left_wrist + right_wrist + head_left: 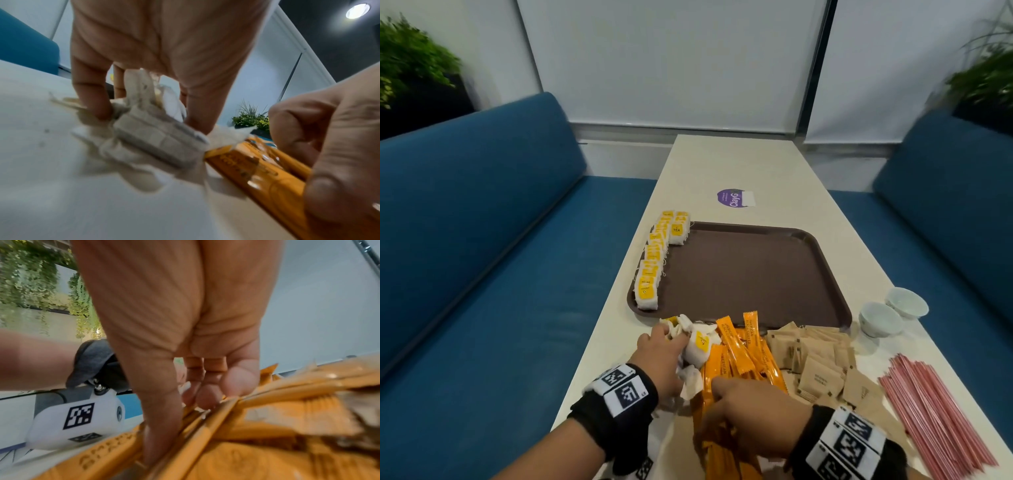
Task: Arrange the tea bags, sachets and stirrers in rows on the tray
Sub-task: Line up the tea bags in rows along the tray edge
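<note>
Head view: the left hand (pixel 661 356) pinches loose tea bags (pixel 697 342) at lower centre, the right hand (pixel 753 411) grips orange sachets (pixel 736 363) beside them. A tea bag row (pixel 654 263) lines the left edge of the brown tray (pixel 753 274); pink stirrers (pixel 935 411) lie lower right.

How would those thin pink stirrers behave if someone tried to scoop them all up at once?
The stirrers are thin and round-looking, so they would probably roll and fan out when pushed. They lie loose in a bundle on the table, so a few would likely slip from a grip. They look very light, probably slightly bendy.
</note>
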`<state>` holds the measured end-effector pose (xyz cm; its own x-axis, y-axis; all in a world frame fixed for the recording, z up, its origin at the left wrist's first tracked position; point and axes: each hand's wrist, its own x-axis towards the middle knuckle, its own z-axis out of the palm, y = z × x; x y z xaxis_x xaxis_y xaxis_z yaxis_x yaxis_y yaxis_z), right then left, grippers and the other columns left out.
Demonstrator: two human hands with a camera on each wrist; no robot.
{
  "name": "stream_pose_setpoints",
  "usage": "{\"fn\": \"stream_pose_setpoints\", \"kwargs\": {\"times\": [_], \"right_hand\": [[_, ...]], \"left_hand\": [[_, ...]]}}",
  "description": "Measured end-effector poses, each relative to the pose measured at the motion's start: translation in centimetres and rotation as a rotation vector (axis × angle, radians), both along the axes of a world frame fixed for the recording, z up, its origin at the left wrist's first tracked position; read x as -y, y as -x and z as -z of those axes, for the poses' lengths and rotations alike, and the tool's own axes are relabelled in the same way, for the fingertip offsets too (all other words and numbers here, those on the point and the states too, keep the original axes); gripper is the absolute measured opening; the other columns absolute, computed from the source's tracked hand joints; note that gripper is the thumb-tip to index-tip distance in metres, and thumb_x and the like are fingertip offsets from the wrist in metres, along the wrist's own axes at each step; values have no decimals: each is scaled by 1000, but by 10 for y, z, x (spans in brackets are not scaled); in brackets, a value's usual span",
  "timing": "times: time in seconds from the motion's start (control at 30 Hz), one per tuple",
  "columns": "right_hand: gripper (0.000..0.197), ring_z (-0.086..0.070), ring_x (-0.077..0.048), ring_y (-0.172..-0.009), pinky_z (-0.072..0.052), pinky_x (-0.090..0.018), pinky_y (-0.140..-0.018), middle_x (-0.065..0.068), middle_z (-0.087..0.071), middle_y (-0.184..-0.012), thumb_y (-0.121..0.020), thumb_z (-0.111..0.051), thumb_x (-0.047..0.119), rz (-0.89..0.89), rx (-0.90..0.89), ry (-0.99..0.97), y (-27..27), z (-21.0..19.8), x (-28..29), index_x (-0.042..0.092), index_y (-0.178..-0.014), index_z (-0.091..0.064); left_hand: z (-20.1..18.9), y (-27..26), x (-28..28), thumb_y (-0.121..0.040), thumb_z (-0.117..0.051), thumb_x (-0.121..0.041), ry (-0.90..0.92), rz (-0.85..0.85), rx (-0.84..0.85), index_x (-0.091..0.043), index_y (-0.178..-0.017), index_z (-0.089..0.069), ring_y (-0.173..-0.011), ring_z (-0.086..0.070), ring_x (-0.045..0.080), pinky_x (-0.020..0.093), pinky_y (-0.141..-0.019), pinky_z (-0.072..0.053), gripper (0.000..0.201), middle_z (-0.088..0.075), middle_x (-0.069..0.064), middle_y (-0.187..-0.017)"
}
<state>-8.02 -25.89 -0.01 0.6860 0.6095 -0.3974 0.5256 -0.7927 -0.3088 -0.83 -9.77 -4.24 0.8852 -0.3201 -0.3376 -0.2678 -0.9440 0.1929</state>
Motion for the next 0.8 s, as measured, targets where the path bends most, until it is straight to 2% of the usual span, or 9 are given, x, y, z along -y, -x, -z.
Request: {"fn": "stream_pose_setpoints", "kwargs": {"times": [0.17,0.3,0.4,0.47,0.53,0.63,0.73,0.8], "right_hand": [[40,-44,-20,-102,-44,-32,-77,-4,-44,-116,-93,-55,15,68,-3,17,-2,2,1,32,-129,-55],[41,-41,-14,-97,-41,-28,-77,-2,-44,-117,-91,-59,18,111,-28,-16,-2,-3,3,32,-129,-55],[44,-42,-12,-101,-42,-25,-81,2,-43,-120,-89,-62,21,155,-34,-48,-5,-9,4,36,-130,-53],[45,-44,-9,-101,-45,-25,-84,6,-44,-120,-88,-64,23,191,-34,-76,-8,-16,5,37,-129,-52],[45,-43,-5,-99,-47,-24,-86,9,-44,-118,-87,-65,26,235,-18,-106,-12,-26,6,39,-128,-53],[45,-47,-4,-97,-48,-22,-83,10,-46,-114,-85,-68,28,290,26,-151,-19,-40,9,41,-125,-54],[43,-48,0,-85,-47,-19,-77,12,-46,-103,-82,-71,28,339,46,-224,-31,-48,11,39,-122,-58],[41,-49,-1,-82,-48,-19,-75,16,-44,-95,-81,-72,28,382,51,-278,-39,-51,11,37,-120,-59]], "left_hand": [[-1,-4,-6,-84,-60,-35,48,-46,-30,-32,-134,-37,-124,-35,25,33,-104,-38,55,-28,3,-137],[-1,-7,-8,-82,-62,-30,176,-119,-24,-33,-121,-48,-114,-45,20,28,-96,-42,41,-35,0,-125],[0,-7,-12,-78,-66,-23,310,-199,-45,-29,-91,-50,-94,-53,19,25,-77,-50,22,-36,-3,-113],[2,-7,-17,-77,-67,-19,420,-251,-52,-28,-81,-49,-82,-57,16,19,-61,-50,21,-38,-3,-108],[3,-7,-22,-78,-67,-17,512,-279,-36,-28,-78,-50,-79,-55,11,12,-58,-43,21,-42,-3,-105],[1,-9,-30,-75,-67,-11,651,-306,-34,-25,-76,-51,-78,-52,11,15,-64,-40,21,-50,2,-101],[-5,-12,-38,-75,-64,2,905,-396,-152,-16,-76,-53,-53,-52,12,19,-46,-41,21,-55,5,-85],[-12,-13,-42,-78,-61,5,1041,-460,-239,-14,-79,-53,-53,-51,14,22,-45,-42,20,-54,6,-78]]}}
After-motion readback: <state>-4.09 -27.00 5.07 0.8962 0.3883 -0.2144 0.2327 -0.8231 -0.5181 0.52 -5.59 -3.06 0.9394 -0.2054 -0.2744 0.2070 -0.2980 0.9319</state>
